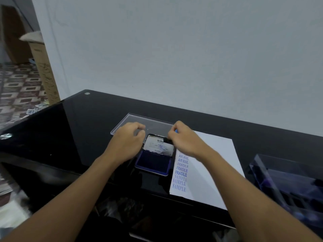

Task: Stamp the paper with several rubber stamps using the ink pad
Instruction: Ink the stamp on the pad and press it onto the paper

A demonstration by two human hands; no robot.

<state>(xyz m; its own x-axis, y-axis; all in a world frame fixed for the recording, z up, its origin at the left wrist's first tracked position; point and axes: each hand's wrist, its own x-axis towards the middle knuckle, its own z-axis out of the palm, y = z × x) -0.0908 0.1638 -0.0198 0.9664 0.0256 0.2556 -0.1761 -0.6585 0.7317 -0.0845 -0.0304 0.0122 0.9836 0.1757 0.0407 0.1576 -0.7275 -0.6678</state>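
Observation:
An open ink pad [153, 163] lies in the middle of the black table, its blue pad toward me and its shiny lid [160, 145] raised behind. To its right lies white paper [213, 165] with a column of blue AIR MAIL, FRAGILE and SAMPLE prints along its left edge. My right hand [185, 138] hovers by the lid's right corner, fingers curled round a small stamp [176, 131] of which only a blue tip and dark base show. My left hand [129, 142] sits at the lid's left side with fingers curled; whether it touches the lid is unclear.
A clear plastic tray lid [122, 123] lies flat behind the ink pad. A clear box with dark compartments [286, 182] stands at the right edge of the table. A wall rises just behind the table [70, 128]; a cardboard box [43, 67] leans at the left.

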